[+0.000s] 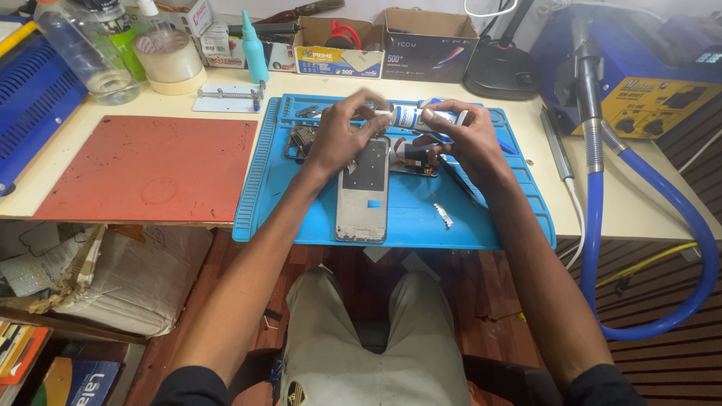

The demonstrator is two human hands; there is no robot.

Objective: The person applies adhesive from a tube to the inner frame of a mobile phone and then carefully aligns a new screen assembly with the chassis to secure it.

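One small tube (421,118) is in hand in the head view: white with a blue label band, lying roughly level above the far half of the blue work mat (481,225). The right hand (466,139) wraps its fingers around the tube's right end, thumb pressed on its near side. The left hand (342,135) meets the tube's left tip, thumb and forefinger pinched together on what looks like the cap or nozzle; the other fingers curl loosely. Just near of both hands lies one phone frame (363,192), grey and upright on the mat, its dark inner plate showing. One dark phone part (417,158) sits right of the frame, under the right hand. One thin silver strip (443,215) lies on the mat near the right forearm. One red mat (143,169) lies to the left, well apart from the hands
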